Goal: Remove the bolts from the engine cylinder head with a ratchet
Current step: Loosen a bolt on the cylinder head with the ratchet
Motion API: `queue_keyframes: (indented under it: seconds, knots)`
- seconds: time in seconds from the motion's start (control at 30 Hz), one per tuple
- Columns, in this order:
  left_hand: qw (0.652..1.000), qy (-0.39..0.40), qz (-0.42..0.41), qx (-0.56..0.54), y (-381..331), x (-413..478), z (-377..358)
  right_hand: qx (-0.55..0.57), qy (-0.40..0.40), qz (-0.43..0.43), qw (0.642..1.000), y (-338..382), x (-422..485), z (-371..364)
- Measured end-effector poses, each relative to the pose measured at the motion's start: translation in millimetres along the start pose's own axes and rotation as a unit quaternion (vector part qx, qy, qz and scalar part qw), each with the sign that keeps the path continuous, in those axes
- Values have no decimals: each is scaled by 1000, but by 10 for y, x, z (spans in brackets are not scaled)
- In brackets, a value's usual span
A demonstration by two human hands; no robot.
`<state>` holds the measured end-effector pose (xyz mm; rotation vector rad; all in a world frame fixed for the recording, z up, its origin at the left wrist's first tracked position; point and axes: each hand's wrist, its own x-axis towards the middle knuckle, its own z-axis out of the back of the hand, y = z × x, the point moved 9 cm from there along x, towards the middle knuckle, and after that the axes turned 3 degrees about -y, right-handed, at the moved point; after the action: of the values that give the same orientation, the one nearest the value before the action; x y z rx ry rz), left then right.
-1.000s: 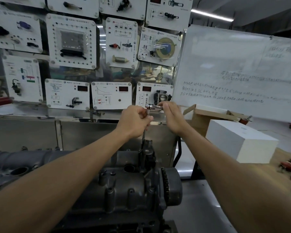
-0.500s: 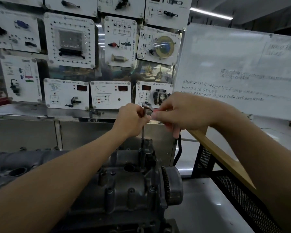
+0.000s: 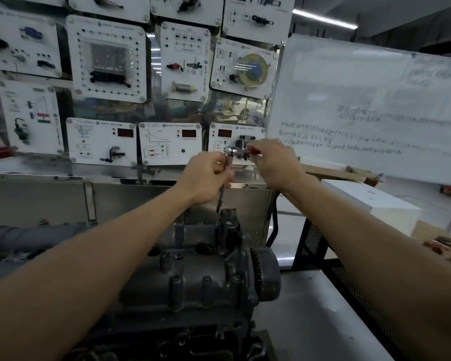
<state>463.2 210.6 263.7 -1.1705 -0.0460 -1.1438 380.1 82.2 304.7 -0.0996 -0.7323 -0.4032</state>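
Observation:
The dark grey engine cylinder head (image 3: 193,280) lies in front of me at lower centre. A thin extension bar (image 3: 221,198) stands upright from its far end, and my left hand (image 3: 205,178) grips the bar near its top. The chrome ratchet (image 3: 236,151) sits on top of the bar, its red handle pointing right. My right hand (image 3: 274,162) grips that handle. Several bolt bosses show along the head's top; the bolt under the bar is hidden.
A toothed sprocket (image 3: 264,272) sits on the head's right end. Behind stands a steel cabinet (image 3: 130,201) with instrument panels above. A whiteboard (image 3: 370,108) leans at right, with a white box (image 3: 372,207) and a wooden bench (image 3: 438,238) beyond a black mesh frame.
My right hand has swung the ratchet handle back to the right, away from me. The left hand has stayed on the extension bar. The view has shifted slightly.

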Motion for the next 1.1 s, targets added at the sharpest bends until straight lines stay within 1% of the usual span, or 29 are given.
queue_keyframes:
  seconds: [0.1,0.17,0.2,0.27,0.33,0.4,0.43,0.53,0.63,0.8,1.0,1.1]
  knots:
    - [997,-58,-6,-45,-266,4,276,13,-64,21,998,76,-25,522]
    - [995,-67,2,-75,-427,-79,419,-9,-74,44,996,208,-104,844]
    - [995,-62,5,-83,-490,-161,463,-20,-65,59,996,278,-180,972]
    - [995,-44,6,-90,-593,-401,501,-12,-15,86,996,406,-411,1152]
    - [995,-35,0,-90,-693,-667,494,54,61,105,991,547,-705,1240]
    - [993,-36,-2,-111,-776,-869,456,133,122,99,979,665,-966,1292]
    - [991,-35,6,-126,-796,-938,419,148,128,96,976,700,-1051,1330]
    - [983,-31,40,-174,-782,-1069,299,146,122,86,978,740,-1232,1441]
    - [979,-39,53,-194,-751,-1150,238,151,120,67,979,741,-1355,1495]
    - [978,-50,69,-188,-684,-1251,133,148,107,62,981,804,-1503,1530]
    - [986,-64,55,-143,-675,-1282,140,160,93,47,982,846,-1619,1486]
    - [986,-60,61,-140,-675,-1254,114,154,110,13,982,839,-1609,1469]
